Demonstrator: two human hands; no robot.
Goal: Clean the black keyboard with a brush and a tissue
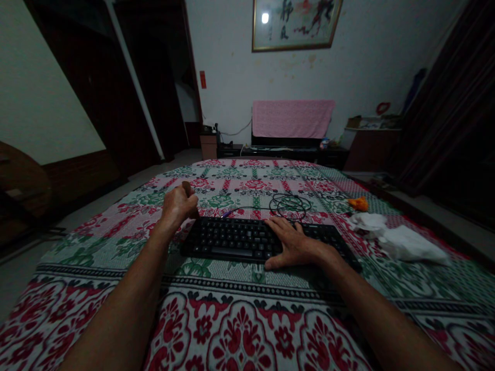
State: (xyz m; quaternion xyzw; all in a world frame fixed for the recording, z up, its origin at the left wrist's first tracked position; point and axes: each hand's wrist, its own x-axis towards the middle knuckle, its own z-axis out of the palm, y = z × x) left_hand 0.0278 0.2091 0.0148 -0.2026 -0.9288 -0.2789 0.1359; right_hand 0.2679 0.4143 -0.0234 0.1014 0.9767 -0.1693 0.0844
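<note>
A black computer keyboard [232,239] lies flat on the patterned cloth in front of me. My left hand [178,203] is closed round a brown, brush-like tool [186,185], held upright at the keyboard's far left corner. Its lower end is dark and partly hidden by my fingers. Across the right part of the keyboard rests my right hand [290,241], its thumb at the near edge and its fingers reaching the far edge, gripping it. Behind the keyboard the black cable [290,206] lies in loose coils, with a bluish plug [226,214] near the keyboard's back edge.
A red, green and white flowered cloth [240,330] covers the table. To the right lie crumpled white plastic bags [410,245] and a small orange item [358,204]. A low cabinet [232,153] and a pink cloth [293,118] over a dark screen stand beyond the table.
</note>
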